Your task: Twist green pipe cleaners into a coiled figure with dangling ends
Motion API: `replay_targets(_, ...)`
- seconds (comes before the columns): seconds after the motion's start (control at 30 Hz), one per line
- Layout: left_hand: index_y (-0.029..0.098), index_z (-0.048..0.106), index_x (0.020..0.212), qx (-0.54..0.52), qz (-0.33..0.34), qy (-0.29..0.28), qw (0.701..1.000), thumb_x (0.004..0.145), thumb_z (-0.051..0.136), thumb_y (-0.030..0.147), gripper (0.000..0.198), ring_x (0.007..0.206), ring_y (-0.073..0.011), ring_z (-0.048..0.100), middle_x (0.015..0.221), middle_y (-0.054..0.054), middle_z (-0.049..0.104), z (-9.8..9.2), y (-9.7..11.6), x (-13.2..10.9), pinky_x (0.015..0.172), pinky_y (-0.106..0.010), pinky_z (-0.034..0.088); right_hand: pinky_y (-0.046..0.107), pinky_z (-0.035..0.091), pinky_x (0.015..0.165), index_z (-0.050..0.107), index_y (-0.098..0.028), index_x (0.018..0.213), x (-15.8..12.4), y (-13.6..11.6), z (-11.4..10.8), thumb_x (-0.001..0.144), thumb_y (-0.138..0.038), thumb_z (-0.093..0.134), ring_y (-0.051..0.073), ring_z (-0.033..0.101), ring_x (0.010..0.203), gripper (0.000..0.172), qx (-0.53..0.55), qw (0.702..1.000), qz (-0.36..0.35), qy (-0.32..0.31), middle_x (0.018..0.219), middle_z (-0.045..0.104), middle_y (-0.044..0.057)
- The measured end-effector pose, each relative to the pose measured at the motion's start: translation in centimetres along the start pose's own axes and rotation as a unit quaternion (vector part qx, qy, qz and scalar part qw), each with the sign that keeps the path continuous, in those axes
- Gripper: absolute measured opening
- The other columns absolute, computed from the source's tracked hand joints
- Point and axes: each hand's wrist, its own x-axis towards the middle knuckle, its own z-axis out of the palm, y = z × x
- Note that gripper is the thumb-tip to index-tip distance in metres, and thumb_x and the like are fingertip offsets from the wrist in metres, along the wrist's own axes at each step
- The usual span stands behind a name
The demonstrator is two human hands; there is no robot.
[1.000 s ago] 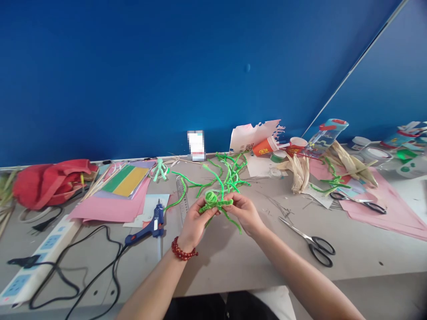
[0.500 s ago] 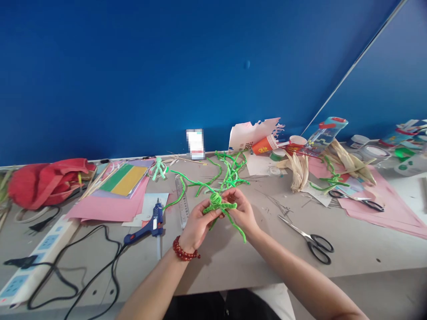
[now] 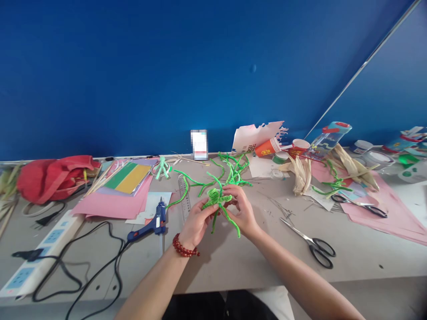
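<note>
A green pipe-cleaner figure with a coiled top and dangling strands is held above the table's middle. My left hand, with a red bead bracelet on its wrist, pinches its left side between thumb and fingers. On the right side, my right hand has curled fingers closed on the same figure; some of its fingertips are hidden behind the strands. Just beyond the hands lies a loose heap of green pipe cleaners. A clear ruler lies left of them.
A blue glue gun with a black cable and a white power strip are at left. Black-handled scissors lie right of my hands. Pink paper, a red bag and red paper cups stand farther back.
The figure has tilted and turned between my hands, and its coiled top now looks wider. My right fingers have shifted slightly. The whole view has moved a little to the left.
</note>
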Motion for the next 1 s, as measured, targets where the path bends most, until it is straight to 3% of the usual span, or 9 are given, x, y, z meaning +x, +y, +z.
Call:
replay_targets(0.07, 0.017, 0.076, 0.098, 0.002, -0.006, -0.004, 1.0, 0.071, 0.084, 0.022, 0.029, 0.083, -0.017, 0.067, 0.091, -0.005, 0.076, -0.1, 0.0, 0.0, 0.076, -0.026, 0.047, 0.031, 0.059, 0.077, 0.055, -0.029, 0.128, 0.0, 0.3, -0.3, 0.09, -0.023, 0.064, 0.024, 0.056, 0.118, 0.04, 0.006, 0.999, 0.001, -0.042, 0.136, 0.051, 0.012)
replay_targets(0.13, 0.017, 0.076, 0.098, 0.004, -0.005, 0.0, 1.0, 0.07, 0.085, 0.023, 0.03, 0.082, -0.0159, 0.066, 0.091, -0.004, 0.076, -0.1, 0.1, 0.0, 0.077, -0.025, 0.048, 0.032, 0.059, 0.079, 0.056, -0.027, 0.129, -0.1, 0.6, -0.5, 0.092, -0.026, 0.062, 0.025, 0.059, 0.116, 0.037, 0.02, 0.998, 0.007, -0.065, 0.133, 0.056, 0.013)
replay_targets(0.3, 0.016, 0.077, 0.089, -0.009, 0.003, 0.001, 1.0, 0.066, 0.087, 0.023, 0.026, 0.074, -0.0138, 0.065, 0.084, -0.004, 0.075, 0.1, 0.2, 0.0, 0.073, -0.024, 0.05, 0.035, 0.059, 0.08, 0.056, -0.025, 0.123, -0.6, 0.7, -0.6, 0.091, -0.032, 0.066, 0.02, 0.068, 0.089, 0.034, 0.013, 0.998, 0.039, -0.051, 0.115, 0.065, 0.01)
replay_targets(0.47, 0.015, 0.077, 0.085, -0.029, -0.002, -0.023, 0.999, 0.069, 0.085, 0.023, 0.02, 0.075, -0.0132, 0.065, 0.084, -0.005, 0.075, 0.2, 0.2, 0.0, 0.075, -0.023, 0.051, 0.034, 0.054, 0.072, 0.065, -0.026, 0.105, -0.4, 0.2, -0.7, 0.093, -0.033, 0.064, 0.02, 0.063, 0.078, 0.015, -0.109, 0.992, -0.033, -0.054, 0.098, 0.068, 0.008)
replay_targets(0.6, 0.016, 0.076, 0.087, -0.038, 0.009, -0.003, 0.999, 0.068, 0.086, 0.022, 0.022, 0.078, -0.0135, 0.066, 0.084, -0.003, 0.075, 0.2, -0.1, 0.0, 0.078, -0.023, 0.051, 0.032, 0.049, 0.068, 0.068, -0.026, 0.097, -0.3, 0.0, -0.5, 0.095, -0.032, 0.06, 0.02, 0.06, 0.073, 0.01, -0.145, 0.987, -0.054, -0.041, 0.088, 0.068, 0.007)
replay_targets(0.83, 0.019, 0.076, 0.09, 0.012, 0.099, 0.029, 0.995, 0.066, 0.088, 0.024, 0.028, 0.082, -0.0152, 0.067, 0.083, 0.0, 0.074, 0.2, -0.4, -0.1, 0.082, -0.025, 0.05, 0.027, 0.04, 0.058, 0.061, -0.024, 0.085, -0.6, -0.7, 0.1, 0.096, -0.03, 0.054, 0.016, 0.049, 0.06, 0.014, -0.165, 0.985, -0.028, -0.032, 0.07, 0.055, 0.001)
replay_targets(1.0, 0.019, 0.075, 0.09, 0.109, 0.168, 0.052, 0.978, 0.071, 0.084, 0.028, 0.023, 0.083, -0.0174, 0.064, 0.086, -0.002, 0.072, -0.1, -0.8, -0.3, 0.08, -0.026, 0.05, 0.027, 0.038, 0.057, 0.055, -0.023, 0.078, -0.9, -1.2, 0.6, 0.097, -0.038, 0.052, 0.016, 0.047, 0.06, 0.024, -0.072, 0.996, 0.043, -0.025, 0.067, 0.051, 0.0)
